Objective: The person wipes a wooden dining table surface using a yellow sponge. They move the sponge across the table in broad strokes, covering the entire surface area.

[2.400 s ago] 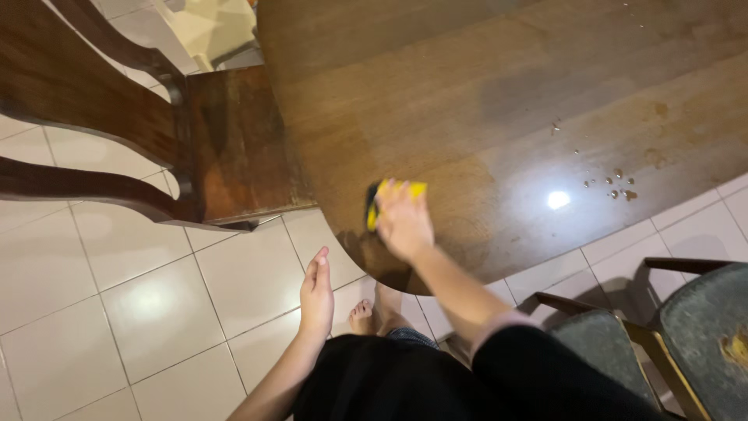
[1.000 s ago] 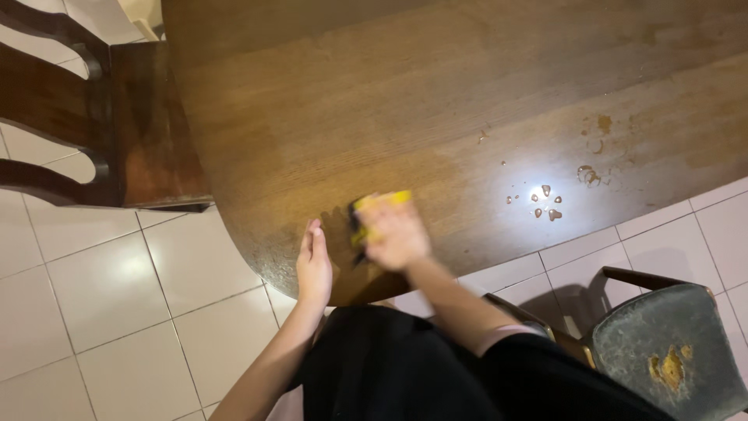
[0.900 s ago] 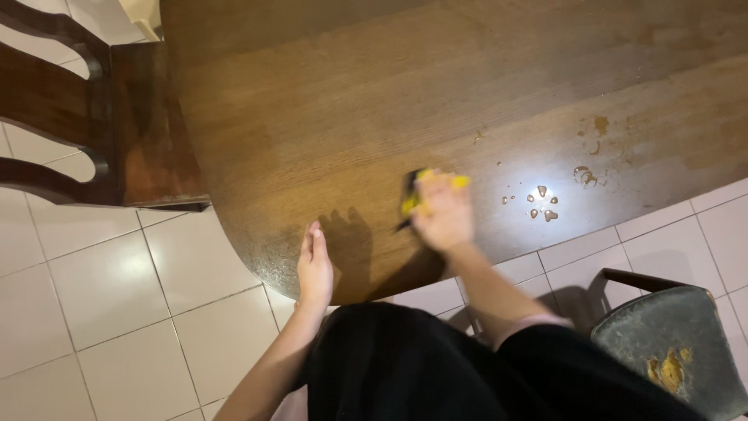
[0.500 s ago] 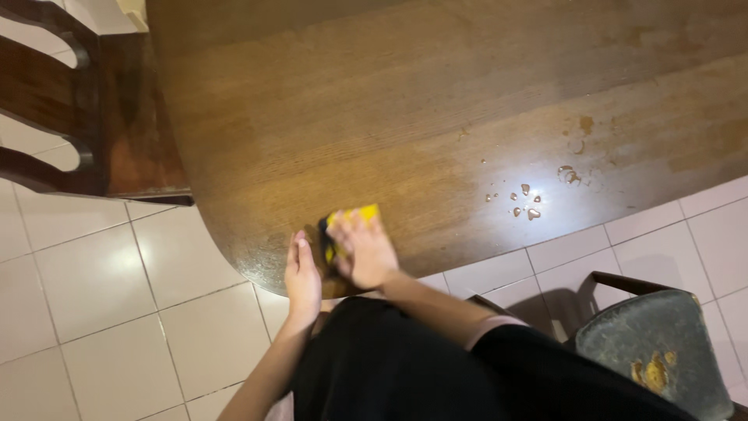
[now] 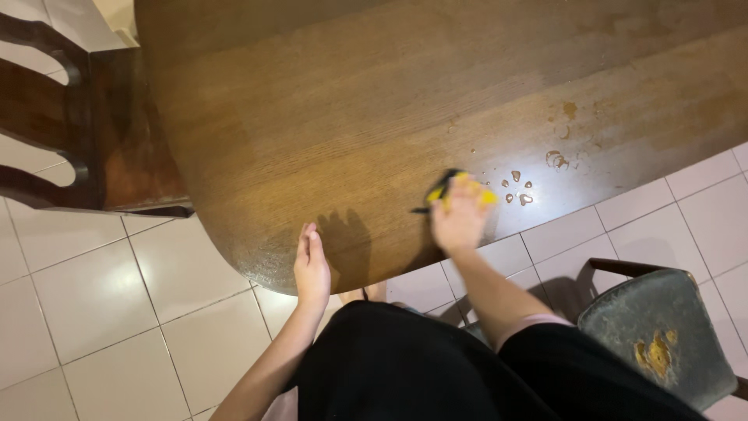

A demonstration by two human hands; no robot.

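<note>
My right hand point(image 5: 460, 220) presses a yellow sponge point(image 5: 456, 189) with a dark scouring side onto the brown wooden table point(image 5: 374, 101), near its front edge. Just right of the sponge lie several small drops of liquid point(image 5: 517, 187), with brownish stains point(image 5: 558, 158) a little farther back. My left hand point(image 5: 311, 267) hangs flat at the table's rounded corner, fingers together and pointing up, holding nothing. My hand hides most of the sponge.
A dark wooden chair point(image 5: 93, 132) stands at the table's left end. At the lower right is a chair with a worn grey-green seat point(image 5: 654, 343) showing yellow foam. White floor tiles point(image 5: 86, 312) lie below. My black clothing fills the bottom middle.
My right hand has swept the sponge from beside my left hand at the table corner to the right, up to the drops. The left hand has stayed at the edge.
</note>
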